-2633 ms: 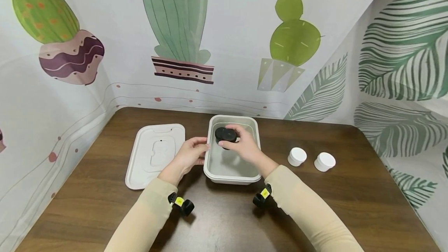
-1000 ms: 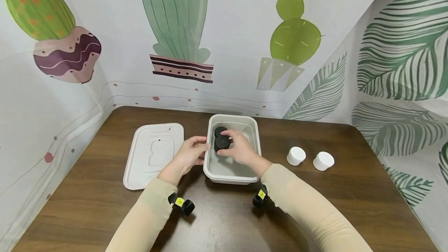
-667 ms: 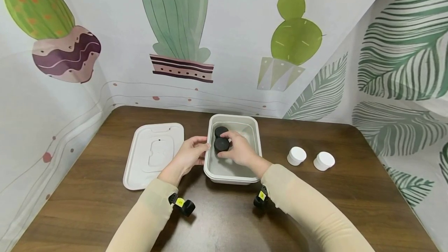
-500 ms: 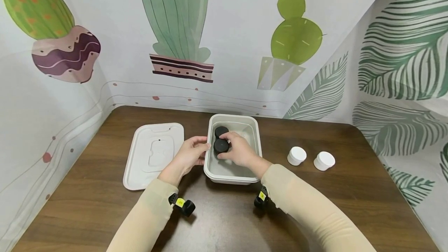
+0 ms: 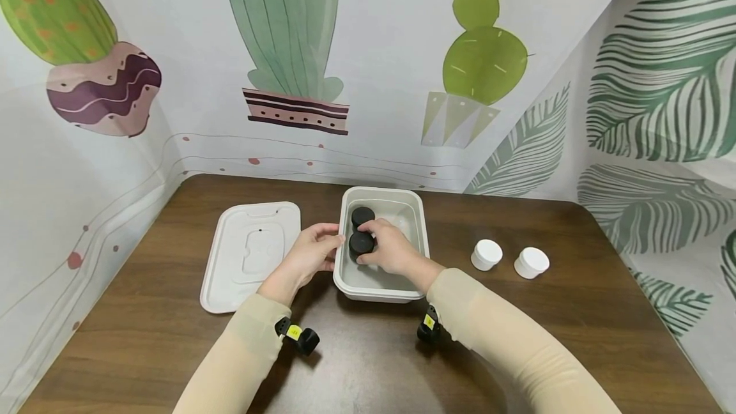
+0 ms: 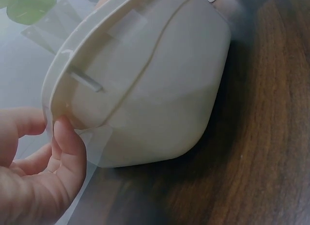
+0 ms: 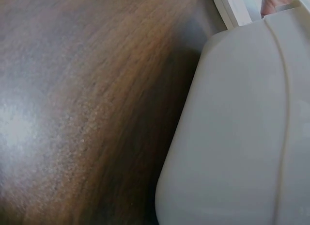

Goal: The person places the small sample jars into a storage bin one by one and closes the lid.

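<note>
Over on the left of the dark brown wooden worktop, the flat white rectangular plastic lid lies face up, just beside the container and apart from both hands. Next comes the left hand, and it is up against the near-left side of the pale grey rectangular plastic tub; in the left wrist view the thumb tip presses on the tub's rim with the other fingers loosely bent beside it, so this hand is steadying rather than wrapping the tub. Inside the tub, toward its far-left corner, a round black jar stands on the floor of the tub. Right in front of it sits a second round black jar, the two looking as if they touch, though the gap is hard to judge from the head camera. The right hand reaches into the tub from the near side, fingers curled round that nearer black jar, clamped on its side and top. The right wrist view shows only the tub's outer wall and wood grain, no fingers. Moving on right, well apart from the tub, two small round white jars stand on the worktop: the first white jar, then the second white jar just beside it, not touching.
</note>
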Available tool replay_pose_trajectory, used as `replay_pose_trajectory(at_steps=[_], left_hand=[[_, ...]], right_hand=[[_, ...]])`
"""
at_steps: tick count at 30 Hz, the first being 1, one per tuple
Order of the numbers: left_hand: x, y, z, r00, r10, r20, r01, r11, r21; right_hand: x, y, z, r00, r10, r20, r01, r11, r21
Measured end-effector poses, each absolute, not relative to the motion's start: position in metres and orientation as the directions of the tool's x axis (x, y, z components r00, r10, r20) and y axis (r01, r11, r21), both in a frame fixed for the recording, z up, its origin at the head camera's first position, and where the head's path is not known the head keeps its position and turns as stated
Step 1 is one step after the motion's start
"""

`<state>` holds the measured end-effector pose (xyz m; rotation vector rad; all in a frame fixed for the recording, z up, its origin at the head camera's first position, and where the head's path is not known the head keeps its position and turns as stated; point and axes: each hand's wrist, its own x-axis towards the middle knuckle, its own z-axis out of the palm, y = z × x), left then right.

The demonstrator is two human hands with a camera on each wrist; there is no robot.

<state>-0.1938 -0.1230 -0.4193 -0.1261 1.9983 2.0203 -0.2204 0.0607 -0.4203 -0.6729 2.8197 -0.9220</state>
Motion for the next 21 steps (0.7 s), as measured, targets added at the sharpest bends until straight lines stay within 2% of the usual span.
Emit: replay_pose_trajectory(at_steps=[10,21], left_hand=[[-0.1940,-0.1234,-0.4168,-0.952,0.140,-0.273,-0.274,0.013,0.962],[-0.1937,-0.1229,-0.4191,-0.948,0.138,-0.288,-0.290,0.002,0.957]], right_hand=[[-0.2190,0.0603,-0.4165,-0.890,-0.452,0.055,-0.401,0.721,-0.565],[-0.2169,0.0609,-0.4145,-0.901,-0.432,0.044,-0.365,0.698,-0.616]])
